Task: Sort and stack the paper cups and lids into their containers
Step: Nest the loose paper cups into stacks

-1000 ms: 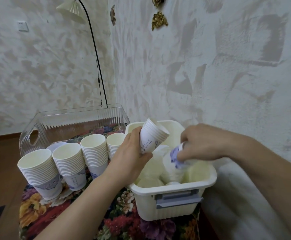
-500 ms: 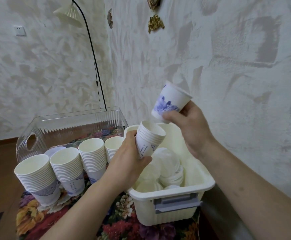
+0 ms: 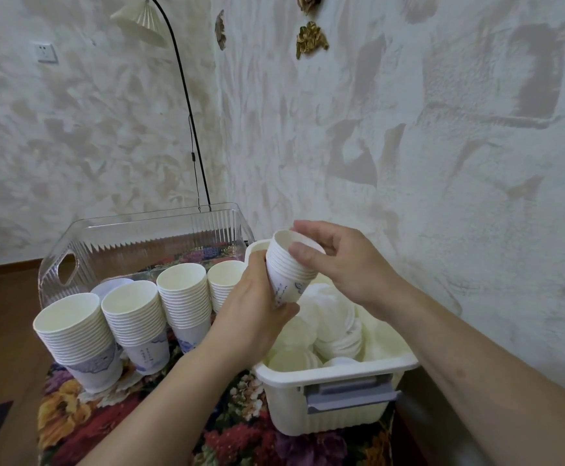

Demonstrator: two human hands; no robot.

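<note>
My left hand (image 3: 257, 307) grips a short stack of white paper cups (image 3: 286, 274), tilted, above the left rim of the white plastic bin (image 3: 335, 408). My right hand (image 3: 335, 264) holds the top of that stack, thumb on its rim and fingers over the mouth. Inside the bin lie several white lids (image 3: 328, 327) in a loose heap. Several tall stacks of paper cups (image 3: 133, 327) with blue prints stand in a row on the floral cloth to the left.
A clear ribbed plastic bin (image 3: 146, 237) stands behind the cup stacks, with a pale lid (image 3: 109, 285) at its front. A floral cloth (image 3: 113, 425) covers the table. The textured wall runs close on the right; a lamp stem (image 3: 190, 122) rises behind.
My right hand lifted a blue-printed cup out of the white bin, brought it down onto the stack in my left hand, and now presses on the stack's top.
</note>
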